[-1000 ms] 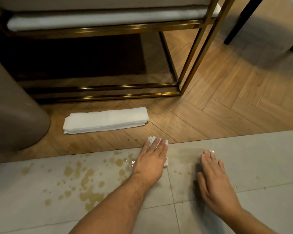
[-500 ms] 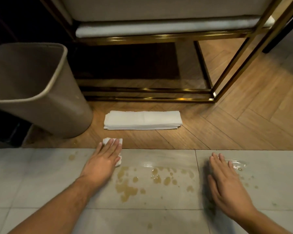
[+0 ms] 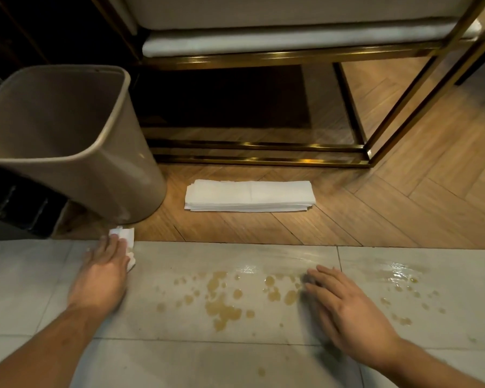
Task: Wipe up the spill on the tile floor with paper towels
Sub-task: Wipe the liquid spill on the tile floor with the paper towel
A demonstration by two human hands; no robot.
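Yellow-brown drops of the spill [image 3: 224, 309] dot the grey tile floor [image 3: 179, 362] between my hands, with more drops and a wet sheen [image 3: 401, 273] at the right. My left hand [image 3: 101, 273] lies flat on a crumpled white paper towel [image 3: 125, 236] at the tile's far edge, left of the spill. My right hand [image 3: 347, 309] rests flat on the tile at the right of the drops, fingers spread, holding nothing. A folded stack of white paper towels [image 3: 249, 196] lies on the wood floor beyond the spill.
A tan waste bin [image 3: 67, 141] stands at the left, just beyond my left hand. A gold metal frame [image 3: 263, 161] with a white cushion stands behind the towel stack. Herringbone wood floor [image 3: 403, 214] borders the tile.
My left hand has slid the towel leftward across the tile, away from the drops, up to the foot of the bin. The view has swung left. My right hand stays flat on the tile.
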